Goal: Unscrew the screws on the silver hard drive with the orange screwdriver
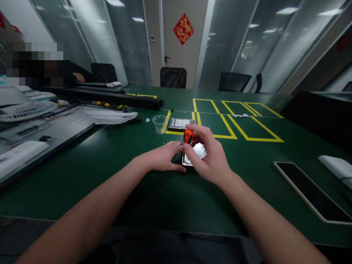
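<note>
A hard drive (pixel 200 149) with a shiny metal face lies on the green table, partly covered by both hands. My left hand (pixel 167 157) grips its left edge, with the thumb at the near corner and the fingers at the far side. An orange and black screwdriver (pixel 188 136) stands roughly upright over the drive's left part. Its handle is held between the thumb and fingers of my right hand (pixel 207 152). Where the screwdriver's tip meets the drive is hidden. Just beyond lies a second hard drive (pixel 181 124), label side up.
A clear plastic cup (pixel 160 125) stands left of the second drive. Yellow tape (pixel 231 128) marks rectangles on the table (pixel 154 205). A phone (pixel 310 190) lies at right. White fan-like parts (pixel 110 116) and a long black bar (pixel 121 99) fill the left, near another person.
</note>
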The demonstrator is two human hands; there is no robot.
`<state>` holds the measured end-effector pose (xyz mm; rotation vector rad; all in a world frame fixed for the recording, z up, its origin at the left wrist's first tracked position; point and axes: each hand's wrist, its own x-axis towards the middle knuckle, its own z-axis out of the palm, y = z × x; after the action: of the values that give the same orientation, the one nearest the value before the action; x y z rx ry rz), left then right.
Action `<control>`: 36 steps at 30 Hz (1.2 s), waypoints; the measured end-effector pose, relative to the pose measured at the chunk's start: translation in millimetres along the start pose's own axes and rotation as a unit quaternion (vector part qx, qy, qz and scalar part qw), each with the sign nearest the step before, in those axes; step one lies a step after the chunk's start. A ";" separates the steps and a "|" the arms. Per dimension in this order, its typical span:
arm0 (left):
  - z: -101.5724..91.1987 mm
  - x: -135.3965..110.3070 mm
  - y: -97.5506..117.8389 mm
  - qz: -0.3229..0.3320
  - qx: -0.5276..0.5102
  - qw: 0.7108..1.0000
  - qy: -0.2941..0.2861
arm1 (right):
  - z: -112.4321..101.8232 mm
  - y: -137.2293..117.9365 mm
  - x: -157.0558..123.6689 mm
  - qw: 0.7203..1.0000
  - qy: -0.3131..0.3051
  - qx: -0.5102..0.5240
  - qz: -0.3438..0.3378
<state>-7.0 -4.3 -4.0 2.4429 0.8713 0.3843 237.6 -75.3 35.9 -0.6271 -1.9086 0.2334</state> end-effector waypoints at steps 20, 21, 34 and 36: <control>-0.4 -0.7 1.0 0.009 -0.015 1.000 0.006 | 1.1 0.5 -1.5 1.000 -0.013 0.001 -0.001; -0.6 -0.7 1.8 0.011 -0.017 1.000 0.005 | 1.3 0.6 -1.8 1.000 -0.014 0.001 -0.004; 0.8 0.0 0.2 0.016 -0.042 0.999 0.014 | 2.1 1.3 -1.6 1.000 -0.014 0.008 -0.015; 0.4 -0.3 0.1 0.014 -0.037 0.999 0.011 | 2.3 1.8 -2.0 1.000 -0.016 0.008 -0.008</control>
<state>-7.0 -4.7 -4.3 2.3889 0.8169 0.4461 236.7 -74.5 32.5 -0.5999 -1.9393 0.2493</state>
